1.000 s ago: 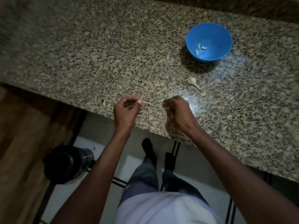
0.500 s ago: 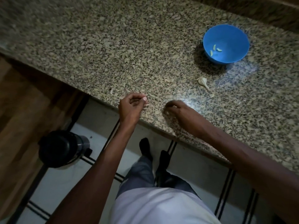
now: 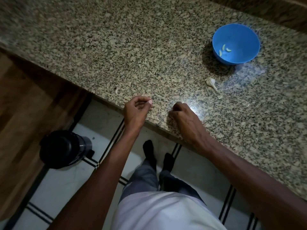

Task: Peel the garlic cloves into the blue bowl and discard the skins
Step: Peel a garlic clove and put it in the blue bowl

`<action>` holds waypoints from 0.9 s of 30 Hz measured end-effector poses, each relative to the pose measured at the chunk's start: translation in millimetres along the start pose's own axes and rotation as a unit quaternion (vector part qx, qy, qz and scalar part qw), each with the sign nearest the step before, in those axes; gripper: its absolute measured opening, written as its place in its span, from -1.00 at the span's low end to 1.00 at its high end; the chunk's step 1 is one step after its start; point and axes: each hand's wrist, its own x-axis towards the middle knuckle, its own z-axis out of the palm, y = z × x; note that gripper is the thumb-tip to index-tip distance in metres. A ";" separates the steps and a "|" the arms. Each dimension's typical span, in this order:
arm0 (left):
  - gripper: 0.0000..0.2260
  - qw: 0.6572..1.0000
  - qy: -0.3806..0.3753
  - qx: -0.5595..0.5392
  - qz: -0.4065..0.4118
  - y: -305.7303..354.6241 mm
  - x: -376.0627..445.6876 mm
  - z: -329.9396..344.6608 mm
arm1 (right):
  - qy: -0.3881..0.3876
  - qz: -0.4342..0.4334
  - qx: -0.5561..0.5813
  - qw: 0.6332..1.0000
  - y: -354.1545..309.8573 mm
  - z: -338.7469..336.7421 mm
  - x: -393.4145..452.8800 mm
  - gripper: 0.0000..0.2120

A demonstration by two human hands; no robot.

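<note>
Head view, the only one: both hands sit at the near edge of the granite tabletop [image 3: 132,47]. The left hand [image 3: 136,112] is curled, thumb and fingertips drawn together as if pinching something small — a pale spot at the tips could be a nail or a scrap of skin; I cannot tell which. The right hand [image 3: 184,117] is knuckles-up, fingers curled down against the stone; whether it holds a clove or skin is hidden beneath it.

The relation that matters: the garlic [image 3: 211,83] lies ahead and to the right of both hands, well apart from them, with the right hand clearly the nearer. Its long axis runs diagonally, the bulb end toward the bowl [image 3: 235,44] and the thin stem pointing back and right. The bowl stands further along the same line, beyond the garlic, with three peeled cloves [image 3: 224,50] inside.

Loose skins [image 3: 219,97] lie just past the stem, and another scrap near the left hand. A reach for the next clove would, I judge, fall to the right hand, going forward and rightward.
</note>
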 end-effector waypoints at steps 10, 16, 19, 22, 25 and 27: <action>-0.88 1.000 -0.011 -0.015 -0.005 4.3 -9.4 -4.3 | 0.018 -0.028 -0.108 0.994 13.2 17.2 6.9 -0.89; -0.85 0.998 0.016 -0.054 -0.024 -4.9 -13.0 -35.4 | 0.073 0.164 0.162 0.970 -11.7 9.0 31.4 -0.85; -0.85 0.993 0.048 -0.096 -0.057 -8.8 -15.9 -63.9 | 0.047 0.246 0.455 0.854 -53.7 5.3 64.7 -0.87; -0.86 0.986 0.083 -0.131 -0.067 -10.4 -18.0 -103.4 | -0.007 0.188 0.502 0.844 -113.7 28.4 96.3 -0.85; -0.89 0.969 0.146 -0.177 -0.091 -18.5 -17.6 -157.6 | -0.082 0.163 0.523 0.833 -183.4 68.5 120.2 -0.90; -0.88 0.957 0.190 -0.199 -0.095 -30.7 -16.0 -205.6 | -0.138 0.161 0.555 0.804 -231.1 97.1 132.0 -0.91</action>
